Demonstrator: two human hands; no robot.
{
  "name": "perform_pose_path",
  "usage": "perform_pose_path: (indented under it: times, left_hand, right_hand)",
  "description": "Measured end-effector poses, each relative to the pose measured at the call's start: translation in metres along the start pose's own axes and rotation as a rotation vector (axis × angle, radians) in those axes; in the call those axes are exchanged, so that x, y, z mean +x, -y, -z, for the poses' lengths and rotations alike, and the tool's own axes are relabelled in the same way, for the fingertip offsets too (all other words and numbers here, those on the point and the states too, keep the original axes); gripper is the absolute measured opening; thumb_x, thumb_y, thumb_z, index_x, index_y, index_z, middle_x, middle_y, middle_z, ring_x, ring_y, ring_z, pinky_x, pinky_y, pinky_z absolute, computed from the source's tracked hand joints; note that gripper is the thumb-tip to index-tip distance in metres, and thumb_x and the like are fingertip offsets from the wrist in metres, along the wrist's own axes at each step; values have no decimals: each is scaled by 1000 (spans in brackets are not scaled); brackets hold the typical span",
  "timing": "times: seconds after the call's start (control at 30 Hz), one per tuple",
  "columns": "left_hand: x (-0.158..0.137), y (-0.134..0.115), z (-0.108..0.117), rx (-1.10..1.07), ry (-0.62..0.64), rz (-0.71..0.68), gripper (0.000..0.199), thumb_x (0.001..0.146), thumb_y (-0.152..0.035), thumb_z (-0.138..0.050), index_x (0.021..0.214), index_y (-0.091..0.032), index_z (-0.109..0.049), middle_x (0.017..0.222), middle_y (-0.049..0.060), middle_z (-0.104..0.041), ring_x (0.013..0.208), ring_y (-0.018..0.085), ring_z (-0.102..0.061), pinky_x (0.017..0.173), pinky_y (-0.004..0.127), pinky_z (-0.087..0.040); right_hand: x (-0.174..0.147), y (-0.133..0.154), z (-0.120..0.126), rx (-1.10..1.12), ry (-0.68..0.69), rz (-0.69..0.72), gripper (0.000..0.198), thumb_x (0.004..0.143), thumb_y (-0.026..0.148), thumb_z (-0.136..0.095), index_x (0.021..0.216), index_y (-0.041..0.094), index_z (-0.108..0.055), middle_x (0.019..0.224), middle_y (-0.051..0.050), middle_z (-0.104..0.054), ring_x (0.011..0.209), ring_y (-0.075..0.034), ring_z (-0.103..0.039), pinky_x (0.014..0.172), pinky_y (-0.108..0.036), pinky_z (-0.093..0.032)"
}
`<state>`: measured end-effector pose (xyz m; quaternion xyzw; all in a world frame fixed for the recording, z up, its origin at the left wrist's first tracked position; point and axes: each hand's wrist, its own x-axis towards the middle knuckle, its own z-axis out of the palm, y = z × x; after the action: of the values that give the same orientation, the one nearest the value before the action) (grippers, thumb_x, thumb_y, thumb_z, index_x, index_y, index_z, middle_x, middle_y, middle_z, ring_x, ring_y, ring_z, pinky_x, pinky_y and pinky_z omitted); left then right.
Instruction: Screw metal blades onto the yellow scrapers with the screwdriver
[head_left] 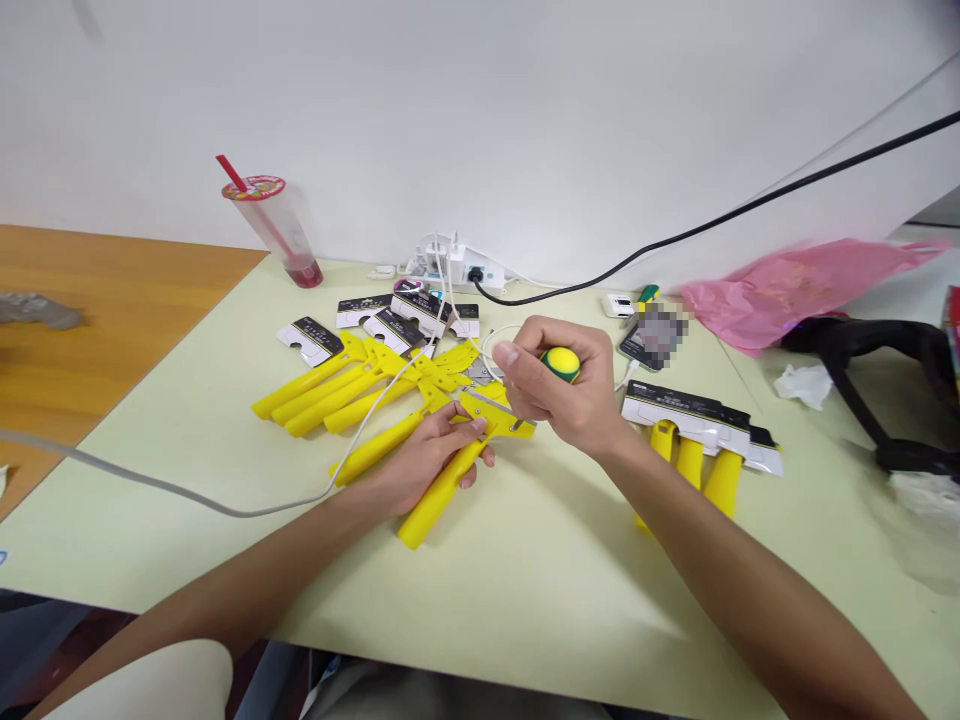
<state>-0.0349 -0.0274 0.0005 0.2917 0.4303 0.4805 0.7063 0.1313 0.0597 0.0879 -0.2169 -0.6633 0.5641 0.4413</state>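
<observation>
My left hand (427, 455) is closed around a yellow plastic scraper (437, 500), near where its handle meets the wide head. A metal strip and screws show on that head. In my right fist (574, 390) is a screwdriver (562, 364) with a green and yellow handle. Its tip is down at the right part of the scraper's head; whether it sits in a screw I cannot tell. Left of my hands lie several more yellow scrapers (311, 385), fanned out and overlapping. Small grey metal pieces (480, 374) lie just behind the held scraper.
Black and white cardboard sleeves (310, 341) lie behind the scrapers. Carded yellow tools (688, 462) rest at right. Farther back are a cup with a straw (279, 232), a power strip (487, 272), a phone (651, 337) and a pink bag (795, 288). A white cable (367, 425) crosses the table.
</observation>
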Motion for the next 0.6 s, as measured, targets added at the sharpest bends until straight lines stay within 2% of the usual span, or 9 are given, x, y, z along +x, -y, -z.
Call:
perform_pose_path:
  times: [0.3, 0.6]
  left_hand:
    - [1, 1, 2, 17, 31, -15, 41, 92, -44, -90, 115, -21, -65, 104, 4, -69, 81, 15, -70, 51, 21, -49]
    - [2, 1, 3, -109, -23, 13, 39, 89, -39, -94, 106, -19, -66, 102, 4, -65, 78, 12, -68, 48, 19, -45]
  right_hand:
    - [0, -4, -2, 17, -33, 58, 56, 91, 65, -86, 69, 25, -54, 54, 6, -46, 46, -11, -40, 43, -28, -33]
    - [0, -6, -5, -142, -20, 142, 54, 96, 64, -81, 73, 24, -54, 65, 2, -51, 58, -14, -48, 52, -29, -40]
